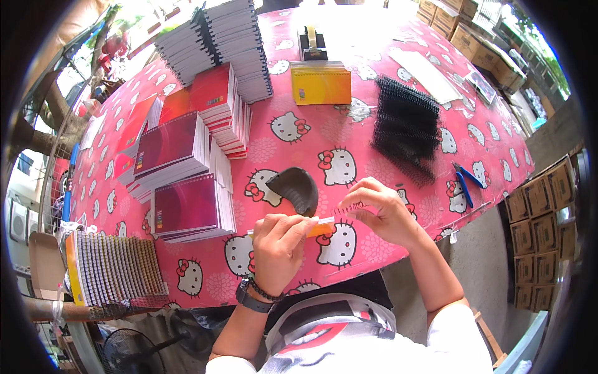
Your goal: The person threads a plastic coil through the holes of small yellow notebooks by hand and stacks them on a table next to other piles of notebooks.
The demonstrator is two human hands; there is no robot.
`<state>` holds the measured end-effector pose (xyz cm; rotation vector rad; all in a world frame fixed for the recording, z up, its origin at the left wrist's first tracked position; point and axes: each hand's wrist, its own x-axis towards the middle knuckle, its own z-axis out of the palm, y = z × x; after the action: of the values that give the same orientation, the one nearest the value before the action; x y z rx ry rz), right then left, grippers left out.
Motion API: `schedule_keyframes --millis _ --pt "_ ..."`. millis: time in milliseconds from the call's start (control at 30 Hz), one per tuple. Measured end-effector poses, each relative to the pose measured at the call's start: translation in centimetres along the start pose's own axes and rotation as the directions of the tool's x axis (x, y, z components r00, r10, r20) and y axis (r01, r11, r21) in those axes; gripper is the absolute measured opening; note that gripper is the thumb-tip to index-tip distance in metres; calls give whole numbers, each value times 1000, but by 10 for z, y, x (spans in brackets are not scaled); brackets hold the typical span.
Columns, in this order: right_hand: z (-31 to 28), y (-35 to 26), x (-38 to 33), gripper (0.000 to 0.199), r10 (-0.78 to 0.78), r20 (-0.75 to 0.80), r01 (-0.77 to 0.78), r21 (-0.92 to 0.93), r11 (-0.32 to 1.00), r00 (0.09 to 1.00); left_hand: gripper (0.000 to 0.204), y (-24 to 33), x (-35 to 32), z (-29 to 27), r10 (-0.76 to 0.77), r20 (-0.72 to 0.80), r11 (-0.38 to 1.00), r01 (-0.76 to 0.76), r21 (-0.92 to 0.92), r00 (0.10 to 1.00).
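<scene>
– Small orange notebook with white page edges (321, 230), gripped at the near side of the pink cat-print tablecloth (367, 252)!

– And its long axis?

– Run nearly left to right, the right end angled slightly away from the body and pointed towards the right hand (380, 210).

– Its look?

– Slim, with a white strip seen along the far side and orange nearer; much is hidden by the left hand (278, 243), whose fingers are closed on it.

– And the right?

– A thin, dark wire coil (344, 209) is pinched by its fingertips.

– Anything in the way?

– A dark grey, curved, shell-like piece (300, 192) is set just beyond the left hand. Purple-covered notebooks (187, 207) are stacked leftward; blue-handled pliers (465, 187) are laid rightward.
</scene>
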<state>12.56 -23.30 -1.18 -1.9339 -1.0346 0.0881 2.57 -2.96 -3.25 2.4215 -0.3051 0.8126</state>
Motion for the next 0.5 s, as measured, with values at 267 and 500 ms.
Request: schedule_keyframes --millis 267,500 --pt "-5 -3 -2 30 91 227 -124 134 983 970 23 3 -3 -1 -27 20 999 27 25 999" --pt "-7 -8 -2 40 68 332 -111 113 987 941 24 24 3 7 -16 98 1000 18 -16 995"
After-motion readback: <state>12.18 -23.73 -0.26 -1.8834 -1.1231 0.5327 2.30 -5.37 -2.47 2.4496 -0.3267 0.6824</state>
